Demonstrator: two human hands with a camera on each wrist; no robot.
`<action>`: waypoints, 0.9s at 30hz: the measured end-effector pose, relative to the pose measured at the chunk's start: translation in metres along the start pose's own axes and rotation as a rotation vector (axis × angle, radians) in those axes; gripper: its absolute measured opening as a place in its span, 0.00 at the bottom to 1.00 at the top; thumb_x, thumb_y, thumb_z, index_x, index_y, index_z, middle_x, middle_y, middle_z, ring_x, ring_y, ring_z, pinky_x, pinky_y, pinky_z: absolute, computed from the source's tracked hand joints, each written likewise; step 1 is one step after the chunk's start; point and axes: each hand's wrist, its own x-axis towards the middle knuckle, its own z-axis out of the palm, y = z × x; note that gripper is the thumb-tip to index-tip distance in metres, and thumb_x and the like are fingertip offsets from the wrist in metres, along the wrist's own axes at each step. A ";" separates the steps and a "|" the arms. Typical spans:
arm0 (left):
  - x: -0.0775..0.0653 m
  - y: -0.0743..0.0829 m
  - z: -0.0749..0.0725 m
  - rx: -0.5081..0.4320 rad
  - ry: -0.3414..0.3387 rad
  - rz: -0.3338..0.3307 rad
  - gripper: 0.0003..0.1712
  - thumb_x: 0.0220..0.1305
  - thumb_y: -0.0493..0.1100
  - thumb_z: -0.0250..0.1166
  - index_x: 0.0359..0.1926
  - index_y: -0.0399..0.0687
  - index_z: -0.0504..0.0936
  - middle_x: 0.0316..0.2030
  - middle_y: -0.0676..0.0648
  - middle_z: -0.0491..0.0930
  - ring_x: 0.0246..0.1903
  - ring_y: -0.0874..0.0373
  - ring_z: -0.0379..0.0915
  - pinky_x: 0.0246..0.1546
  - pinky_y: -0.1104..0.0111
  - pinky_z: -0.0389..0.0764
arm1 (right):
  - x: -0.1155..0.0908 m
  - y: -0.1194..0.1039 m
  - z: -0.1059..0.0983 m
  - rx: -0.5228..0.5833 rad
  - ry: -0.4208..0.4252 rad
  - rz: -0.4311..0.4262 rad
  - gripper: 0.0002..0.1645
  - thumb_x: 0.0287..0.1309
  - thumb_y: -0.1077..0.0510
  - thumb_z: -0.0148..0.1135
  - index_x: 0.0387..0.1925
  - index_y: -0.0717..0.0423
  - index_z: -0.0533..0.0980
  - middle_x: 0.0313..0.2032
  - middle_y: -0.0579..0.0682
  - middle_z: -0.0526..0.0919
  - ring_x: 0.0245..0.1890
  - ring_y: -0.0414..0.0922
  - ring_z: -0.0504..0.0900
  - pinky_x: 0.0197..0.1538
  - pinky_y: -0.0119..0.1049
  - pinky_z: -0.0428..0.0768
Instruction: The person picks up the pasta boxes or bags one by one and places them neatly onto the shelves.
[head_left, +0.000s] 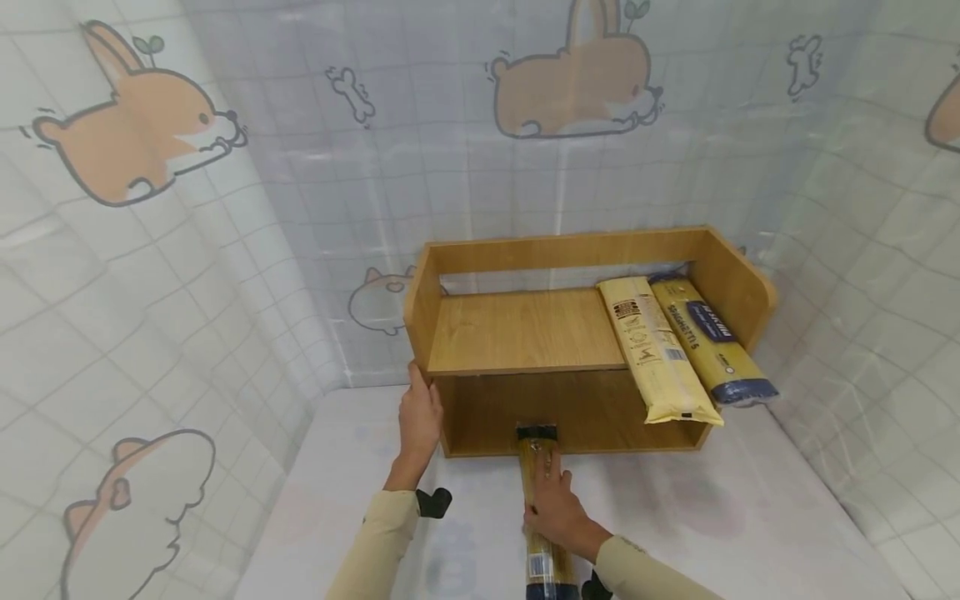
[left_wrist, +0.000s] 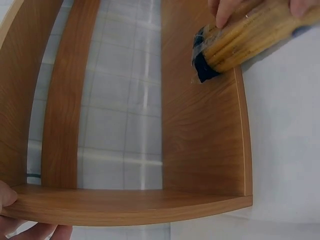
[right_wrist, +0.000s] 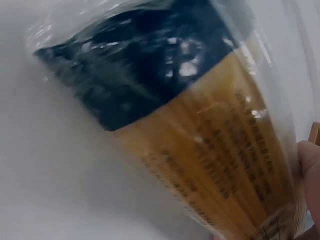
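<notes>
My right hand [head_left: 558, 512] grips a clear-wrapped pack of spaghetti [head_left: 536, 475] with dark blue ends, thumb on one side and fingers over the top. Its far end reaches into the lower level of a wooden two-tier shelf [head_left: 525, 329], over the bottom board in the left wrist view. Printed text and the near blue end [right_wrist: 150, 60] fill the right wrist view. My left hand [head_left: 420, 417] holds the shelf's left side panel [left_wrist: 130, 205], fingers curled round its edge.
On the upper board's right side lie a pale yellow pasta pack [head_left: 660, 350] and a blue-ended spaghetti pack [head_left: 708, 337], both overhanging the front. The shelf stands on a white tabletop [head_left: 345, 467] against walls covered with a cartoon-dog sheet [head_left: 420, 167].
</notes>
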 end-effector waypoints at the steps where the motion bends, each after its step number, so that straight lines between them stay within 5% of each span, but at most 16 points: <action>1: 0.000 0.000 0.000 0.002 0.004 -0.004 0.25 0.63 0.38 0.51 0.59 0.39 0.56 0.23 0.36 0.77 0.20 0.47 0.74 0.18 0.62 0.70 | 0.000 0.002 -0.001 0.013 -0.002 -0.010 0.54 0.45 0.52 0.62 0.67 0.63 0.44 0.66 0.69 0.43 0.55 0.68 0.62 0.13 0.27 0.62; 8: -0.001 0.001 -0.002 0.005 0.008 -0.018 0.24 0.63 0.38 0.51 0.58 0.40 0.57 0.28 0.32 0.79 0.26 0.42 0.77 0.24 0.56 0.73 | -0.001 0.016 -0.013 0.109 -0.042 -0.060 0.54 0.42 0.60 0.61 0.68 0.55 0.43 0.68 0.63 0.41 0.51 0.64 0.67 0.18 0.30 0.65; 18: -0.002 0.000 -0.003 0.007 -0.007 -0.025 0.25 0.64 0.39 0.51 0.59 0.40 0.56 0.27 0.34 0.79 0.25 0.45 0.77 0.21 0.60 0.73 | -0.002 0.026 -0.010 0.099 0.082 -0.141 0.47 0.48 0.62 0.61 0.67 0.53 0.48 0.66 0.61 0.49 0.52 0.61 0.67 0.36 0.49 0.75; 27: -0.002 0.001 0.001 0.015 -0.017 -0.029 0.22 0.64 0.38 0.51 0.57 0.40 0.57 0.27 0.36 0.78 0.24 0.45 0.76 0.21 0.60 0.71 | -0.004 0.029 -0.016 0.028 0.168 -0.247 0.49 0.46 0.65 0.64 0.67 0.51 0.50 0.65 0.58 0.53 0.49 0.56 0.69 0.40 0.47 0.74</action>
